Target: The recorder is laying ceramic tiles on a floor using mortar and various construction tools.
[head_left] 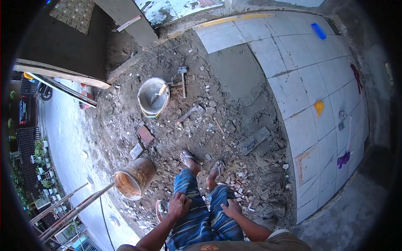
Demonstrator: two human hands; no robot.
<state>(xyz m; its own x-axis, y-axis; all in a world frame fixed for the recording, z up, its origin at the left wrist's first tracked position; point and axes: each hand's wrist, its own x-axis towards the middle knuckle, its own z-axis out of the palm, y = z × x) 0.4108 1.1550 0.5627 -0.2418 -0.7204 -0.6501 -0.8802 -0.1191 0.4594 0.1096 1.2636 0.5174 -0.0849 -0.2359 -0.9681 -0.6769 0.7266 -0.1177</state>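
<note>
My left hand (180, 205) rests on my left thigh, its fingers laid over the blue patterned shorts (190, 226). On the other thigh lies my right hand (231, 208), fingers stretched out over the cloth. Neither hand holds anything. My feet, in flip-flops (189, 157), stand on rubble-strewn ground. Left of my legs, a rusty-brown bucket (144, 173) is tipped on its side. Farther ahead a pale bucket (142, 90) holds a trowel (159, 93). Beside it lies a hammer (183, 79), and nearer me another hammer-like tool (190, 113). A flat float (255, 140) lies to the right.
Light floor tiles (303, 121) cover the right side, bordered by smooth wet mortar (240, 75). On them lie a yellow cloth (319, 107), a purple item (343, 160) and a blue object (318, 31). Poles (77, 211) reach in from the left. A reddish block (145, 135) lies on the dirt.
</note>
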